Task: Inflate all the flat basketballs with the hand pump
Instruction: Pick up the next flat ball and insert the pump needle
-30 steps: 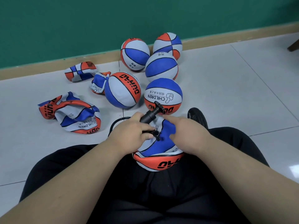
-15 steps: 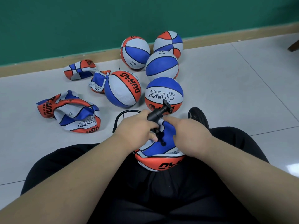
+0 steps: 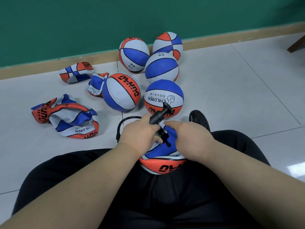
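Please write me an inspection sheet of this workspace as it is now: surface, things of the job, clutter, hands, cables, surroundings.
Surface: pale tiled floor; the person sits on it.
Job's things: five inflated balls grouped ahead, towards the wall; three flat balls crumpled on the left; a partly flat lap ball; a black hand pump over the lap ball.
Clutter: nothing seen.
Hands: left hand grips the hand pump; right hand holds the lap ball beside it.
Cables: black hose loops on the floor by the left hand.
Surroundings: green wall, wooden skirting, a dark furniture leg far right, and a black shoe.
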